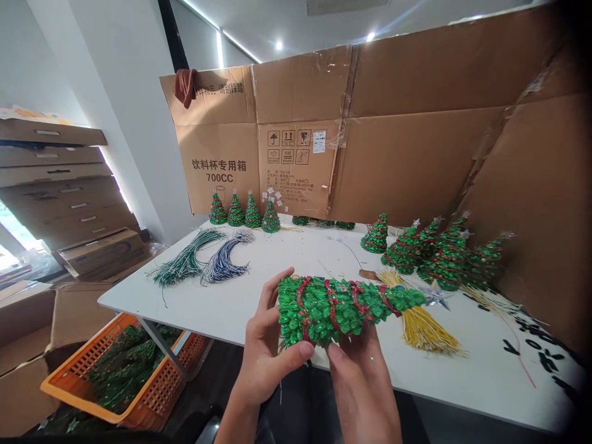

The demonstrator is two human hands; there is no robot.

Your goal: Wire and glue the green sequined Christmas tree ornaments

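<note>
1. Both hands grip a green tinsel Christmas tree firmly: the left hand wraps its wide end, and the right hand holds the middle from below.
2. That tree lies on its side, lifted just above the front edge of a white table, with red garland around it and a silver star at its tip.
3. Risk: tinsel is slippery and the shape tapers, so a looser hold could let the tree roll or slide out toward the narrow end.
4. Risk: squeezing hard could crush the tinsel or loosen the garland, while a knock could bend the star.
5. Both forearms rise from the bottom of the view, with wrists bent and elbows out of sight.
6. Just beneath the star lies a yellow wire bundle, which the star could snag if lowered.
7. Upright finished trees crowd the right side of the table, so a wide swing could topple them. More stand in a row against a cardboard backdrop.
8. Green wire and blue wire lie farther left, and an orange plastic crate sits on the floor beyond the table.
</note>
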